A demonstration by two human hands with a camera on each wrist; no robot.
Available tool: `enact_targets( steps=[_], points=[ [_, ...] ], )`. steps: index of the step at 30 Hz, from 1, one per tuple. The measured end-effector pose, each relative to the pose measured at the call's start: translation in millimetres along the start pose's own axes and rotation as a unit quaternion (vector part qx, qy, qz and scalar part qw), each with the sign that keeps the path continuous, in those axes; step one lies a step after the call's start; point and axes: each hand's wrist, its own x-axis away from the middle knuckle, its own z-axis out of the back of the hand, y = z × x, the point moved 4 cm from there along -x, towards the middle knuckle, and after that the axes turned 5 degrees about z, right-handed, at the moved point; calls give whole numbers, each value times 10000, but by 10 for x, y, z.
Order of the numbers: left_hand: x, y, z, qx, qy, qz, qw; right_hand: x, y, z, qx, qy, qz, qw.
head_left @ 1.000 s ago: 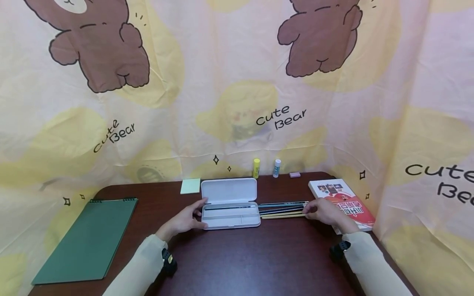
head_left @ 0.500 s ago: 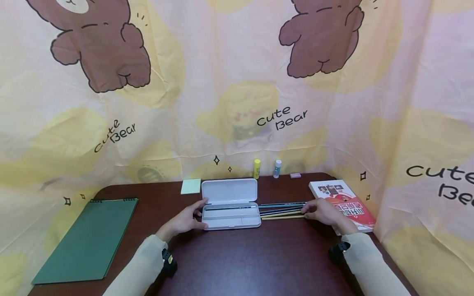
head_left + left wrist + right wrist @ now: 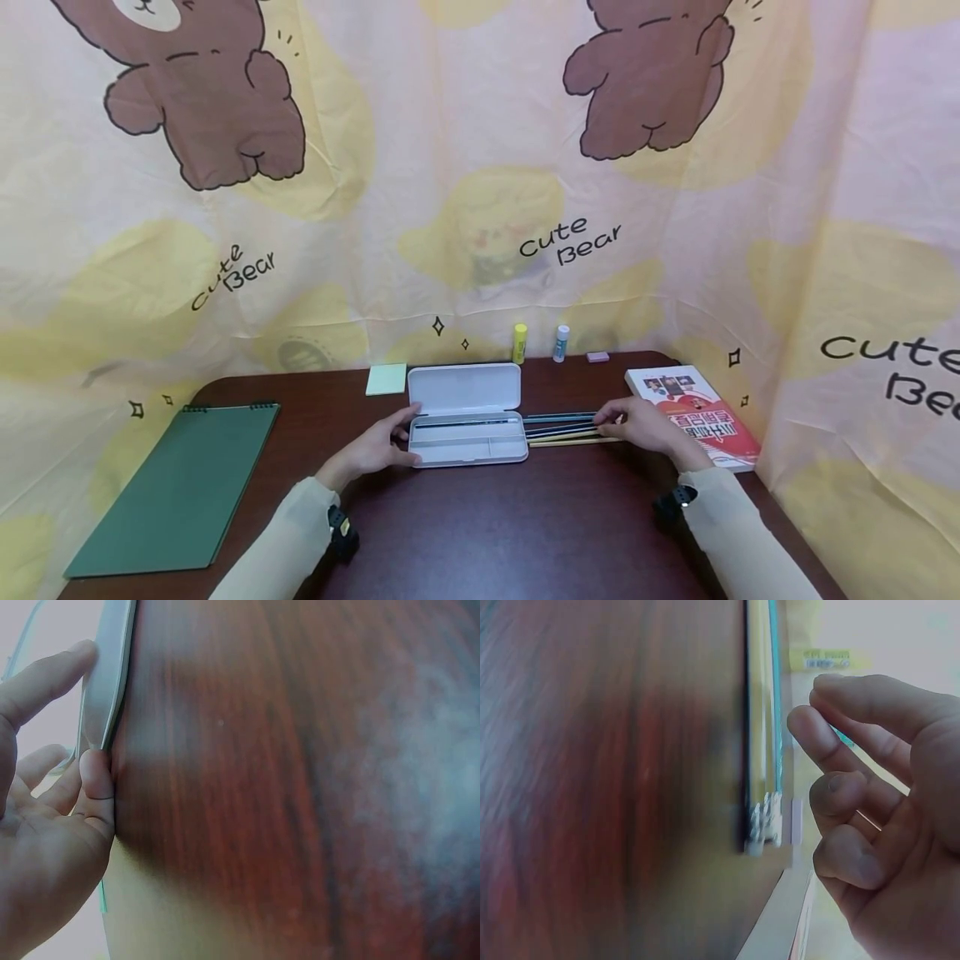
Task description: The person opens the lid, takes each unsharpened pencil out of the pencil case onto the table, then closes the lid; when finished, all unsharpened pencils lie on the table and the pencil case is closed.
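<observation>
Your pencil case (image 3: pixel 468 452) sits at the middle of the counter (image 3: pixel 510 533), its lid (image 3: pixel 465 388) laid back toward 12 o'clock. One dark pencil (image 3: pixel 461 422) lies lengthwise in the rear compartment; the front section is split by a short divider toward 4 o'clock.

Your left hand (image 3: pixel 369 450) grips the case at its 9 o'clock end, thumb at the front corner and forefinger near the hinge. Your right hand (image 3: pixel 637 423) is at the far ends of the loose pencils (image 3: pixel 562 432), fingers bent, with a narrow gap between thumb and forefinger. Whether those fingers pinch a pencil, you cannot tell from either view.

The loose pencils lie side by side at 3 o'clock of the case, their near ends just beside its wall: teal ones rearmost, dark ones between, yellow ones nearest you.

Relative to the case, you have sticky notes (image 3: pixel 386 379) at 10 o'clock, a yellow tube (image 3: pixel 519 343) upright at 1, a white-capped glue stick (image 3: pixel 560 343) upright at 2, and a pinkish eraser (image 3: pixel 597 357) beyond it, also at 2. A red-and-white book (image 3: pixel 697 408) lies at 3, partly behind your right hand; a green spiral pad (image 3: pixel 172 492) lies at 8.
</observation>
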Motion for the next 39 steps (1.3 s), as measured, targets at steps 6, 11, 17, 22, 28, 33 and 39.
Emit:
enact_targets(
  steps=[6,11,17,22,28,33,39],
  points=[
    [1,-5,-3,-55,-7,-10,10000,-116,-162,-71,93,50,179,9998],
    [8,-1,-6,-88,-27,-51,9999,-224,-318,-158,134,32,196,9997],
    [22,14,-4,-96,-7,-75,9999,-357,-534,-284,59,-39,513,9987],
    [32,18,8,-54,11,-21,10000,-452,-713,-409,-1,-108,741,9972],
    [35,26,7,-82,-37,-49,9999,-546,-896,-564,-4,-221,1048,9943],
    [32,23,7,-59,-43,-85,9999,-612,-994,-683,134,-332,1355,9901],
    [30,24,14,-73,-39,-71,9999,-657,-1031,-779,133,-596,1225,9906]
  ],
)
